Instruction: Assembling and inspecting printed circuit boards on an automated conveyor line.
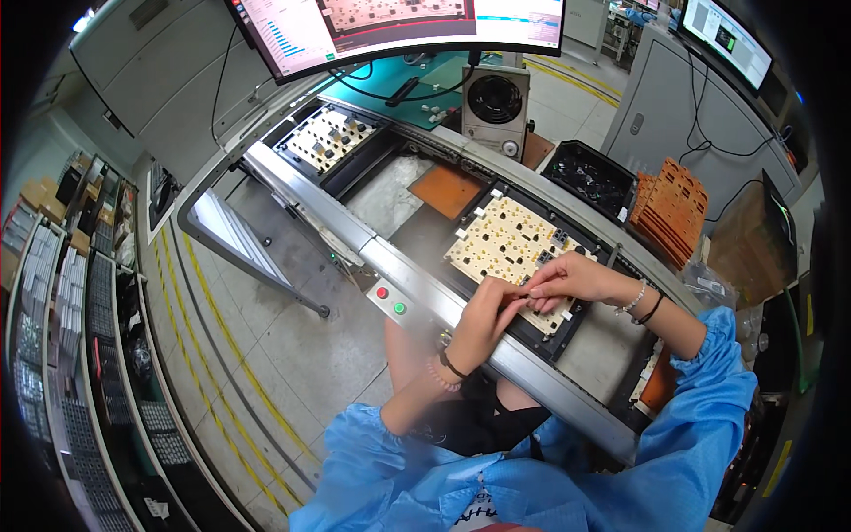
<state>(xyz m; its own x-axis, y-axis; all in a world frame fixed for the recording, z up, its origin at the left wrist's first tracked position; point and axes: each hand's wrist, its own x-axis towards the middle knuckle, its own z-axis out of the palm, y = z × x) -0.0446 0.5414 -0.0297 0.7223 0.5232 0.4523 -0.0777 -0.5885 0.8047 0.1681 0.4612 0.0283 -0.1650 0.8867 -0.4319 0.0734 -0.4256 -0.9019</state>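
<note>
A cream-coloured circuit board (496, 239) dotted with black components lies in a dark carrier frame (542, 344) on the conveyor in front of me. Over its near right part, my left hand (489, 312) and my right hand (567, 278) meet, fingertips pinched together. Whatever sits between the fingers is too small and covered to name. Part of the board is hidden beneath both hands. Taller dark parts (560, 238) stand on the board just beyond my right hand.
Another populated board (328, 138) rests farther left on the conveyor (355, 232). Red and green buttons (391, 301) sit on its near rail. Beyond are a fan unit (496, 105), a black bin of small parts (589, 174), stacked orange panels (667, 211) and a large monitor (399, 27).
</note>
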